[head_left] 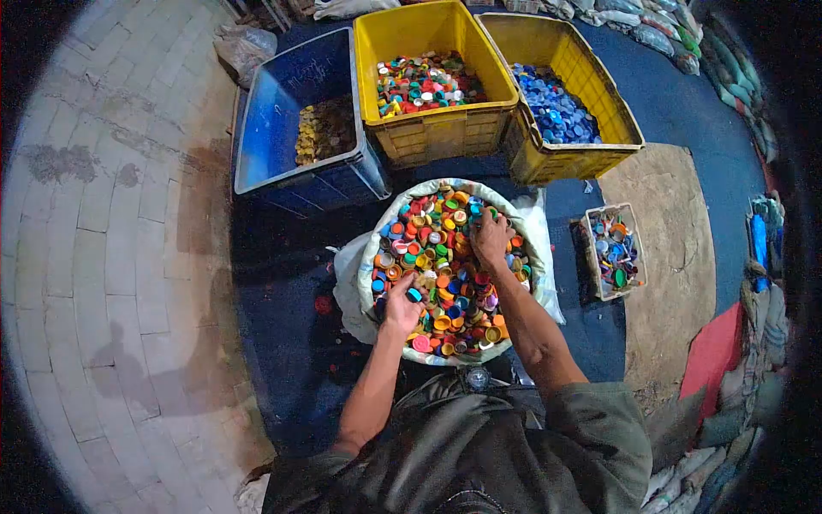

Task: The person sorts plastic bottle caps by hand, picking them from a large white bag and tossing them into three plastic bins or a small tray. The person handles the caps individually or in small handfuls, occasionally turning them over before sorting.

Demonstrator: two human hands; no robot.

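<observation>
A wide sack (371, 257) with a rolled-down rim stands in front of me, full of mixed coloured bottle caps (445, 323). At the near left of the heap, my left hand (401, 307) is closed around a blue bottle cap (413, 295). My right hand (491, 241) reaches into the far right part of the heap with its fingers bent down among the caps. Whatever its fingertips grip is too small and too covered to make out.
Behind the sack stand a blue crate (257, 163) with yellowish caps, a yellow crate (428, 128) with mixed caps and another yellow crate (575, 160) with blue caps. A small white basket (592, 257) of mixed pieces sits at right, beside a brown board (672, 257).
</observation>
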